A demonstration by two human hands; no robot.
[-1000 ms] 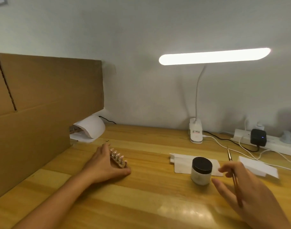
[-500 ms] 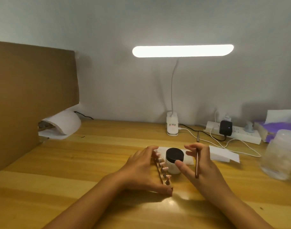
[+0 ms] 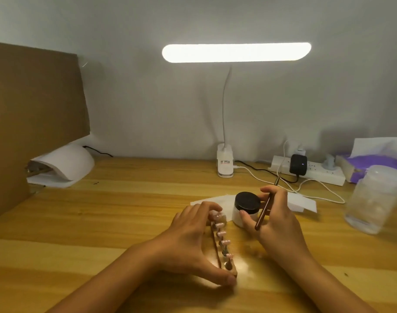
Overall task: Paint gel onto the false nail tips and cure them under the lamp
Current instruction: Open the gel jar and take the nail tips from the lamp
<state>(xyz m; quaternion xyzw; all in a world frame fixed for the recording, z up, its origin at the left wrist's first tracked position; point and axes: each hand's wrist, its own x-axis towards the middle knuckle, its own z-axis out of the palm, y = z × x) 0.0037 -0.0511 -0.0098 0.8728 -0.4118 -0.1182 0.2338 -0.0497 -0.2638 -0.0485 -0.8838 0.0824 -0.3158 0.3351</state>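
Head view: left hand (image 3: 193, 242) spans the wooden holder (image 3: 215, 247) end to end, thumb on the near end and fingers curled over the far end, so it's clamped on it and pins it to the tabletop (image 3: 102, 222). The holder runs 6-to-12 in front of the person, with a row of pinkish nail tips (image 3: 222, 233) standing on pegs. Jar (image 3: 242, 216) sits just beside its far end at 1 o'clock, on a white paper sheet (image 3: 302, 203). Right hand (image 3: 281, 224) has the brush (image 3: 264, 212) tucked between its fingers (can't tell which end is the bristles) while thumb and a fingertip pinch the jar's wall. Step in hand, my read: get the jar open. To do it well: hold the body low, twist off the black lid (image 3: 247, 201) without the brush end touching anything, park the lid on the paper, and don't bump the holder, which is very close. It probably needs the left hand to let go of the holder first. Containers: the jar is lidded, contents not visible. Clear tub (image 3: 373, 199) at 3 o'clock looks to hold something pale, can't tell what. Tissue pack (image 3: 378, 160) at 2 o'clock has a white sheet sticking out. Curing lamp (image 3: 66, 163) sits well apart at 10 o'clock with its inside hidden. Desk lamp (image 3: 235, 53) at 12 is lit.
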